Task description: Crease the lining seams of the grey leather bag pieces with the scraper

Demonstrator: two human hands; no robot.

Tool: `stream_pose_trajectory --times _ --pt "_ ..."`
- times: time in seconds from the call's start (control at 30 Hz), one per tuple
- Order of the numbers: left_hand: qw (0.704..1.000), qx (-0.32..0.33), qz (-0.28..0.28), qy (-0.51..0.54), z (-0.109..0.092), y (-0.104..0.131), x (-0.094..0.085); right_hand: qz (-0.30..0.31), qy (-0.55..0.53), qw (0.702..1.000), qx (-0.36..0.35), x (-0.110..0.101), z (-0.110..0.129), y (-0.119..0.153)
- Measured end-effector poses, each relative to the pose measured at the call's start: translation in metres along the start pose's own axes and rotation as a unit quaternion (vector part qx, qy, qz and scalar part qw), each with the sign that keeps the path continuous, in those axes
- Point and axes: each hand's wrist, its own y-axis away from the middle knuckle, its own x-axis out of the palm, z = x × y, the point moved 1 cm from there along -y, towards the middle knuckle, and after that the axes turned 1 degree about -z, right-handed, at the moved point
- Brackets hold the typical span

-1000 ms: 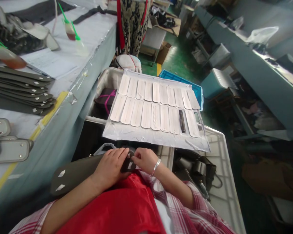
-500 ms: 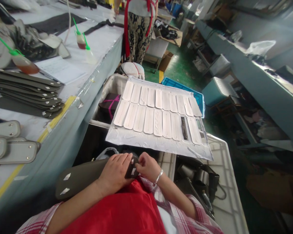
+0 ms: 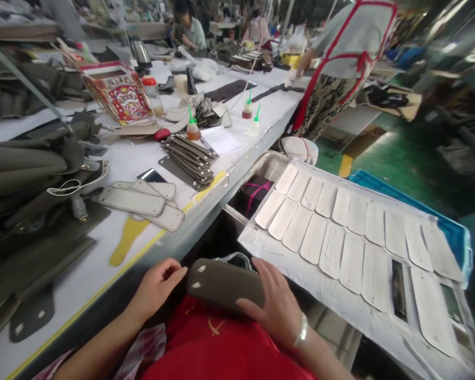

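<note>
A dark olive padded strip (image 3: pixel 221 285) with rounded ends and two small white tabs at its left end lies across my lap. My right hand (image 3: pixel 271 301) grips its right part, thumb over the top face and fingers along the far edge. Just off its left end is my left hand (image 3: pixel 158 287), thumb and index finger brought together; whether anything small is between them is too small to tell. To the right, a white board (image 3: pixel 301 264) bears rows of pale rounded strips (image 3: pixel 350 261).
On the table (image 3: pixel 134 253) at left are grey strips (image 3: pixel 132 200), a stack of dark strips (image 3: pixel 190 158), small bottles (image 3: pixel 193 129) and dark bags (image 3: pixel 27 169). A person in a red-trimmed apron (image 3: pixel 340 58) stands beyond. A blue crate (image 3: pixel 467 243) is behind the board.
The view has swung left. My left hand has come off the strip to its left end, and my right hand has moved from the tabs onto its right part. The tabs at the right end are now out of sight.
</note>
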Motion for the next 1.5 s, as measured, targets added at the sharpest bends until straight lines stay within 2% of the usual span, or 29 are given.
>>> stream_pose_trajectory --times 0.03,0.1,0.23,0.4,0.6,0.8,0.9,0.97,1.03,1.13,1.2,1.3,1.4,1.5 --pt "0.999 -0.010 0.021 0.033 0.002 -0.001 0.001 0.020 0.008 0.999 -0.049 0.011 0.015 -0.011" --pt "0.995 -0.018 0.052 0.078 0.001 -0.004 0.006 0.049 0.013 0.994 -0.101 0.033 0.037 -0.029" --pt "0.994 -0.023 0.051 0.096 0.000 -0.008 0.012 0.080 0.019 0.990 -0.115 0.059 0.053 -0.045" --pt "0.994 -0.024 0.050 0.094 0.004 -0.013 0.011 0.094 0.040 0.988 -0.113 0.062 0.051 -0.045" --pt "0.997 0.017 0.060 0.043 0.003 -0.018 0.005 0.112 0.054 0.987 -0.101 0.063 0.053 -0.047" --pt "0.993 0.056 0.109 0.000 0.006 -0.030 0.006 0.129 0.084 0.982 -0.106 0.070 0.060 -0.050" --pt "0.988 0.072 0.135 -0.033 0.007 -0.036 0.004 0.148 0.096 0.978 -0.111 0.062 0.057 -0.048" --pt "0.982 0.082 0.146 -0.082 0.005 -0.039 -0.003 0.172 0.097 0.974 -0.111 0.047 0.047 -0.043" --pt "0.976 0.108 0.130 -0.135 -0.001 -0.040 -0.012 0.181 0.103 0.973 -0.097 0.026 0.029 -0.033" --pt "0.958 0.207 0.088 -0.180 -0.018 -0.037 -0.017 0.161 0.121 0.978 -0.056 0.000 -0.001 -0.014" --pt "0.929 0.296 0.099 -0.199 -0.030 -0.036 -0.006 0.148 0.124 0.980 -0.039 -0.006 -0.014 -0.004" --pt "0.873 0.398 0.148 -0.241 -0.042 -0.034 0.028 0.136 0.116 0.983 -0.047 0.001 -0.019 0.003" --pt "0.845 0.415 0.171 -0.291 -0.045 -0.033 0.057 0.139 0.110 0.982 -0.063 0.011 -0.016 0.003" --pt "0.837 0.402 0.169 -0.331 -0.044 -0.030 0.067 0.148 0.108 0.979 -0.084 0.016 -0.017 0.004"
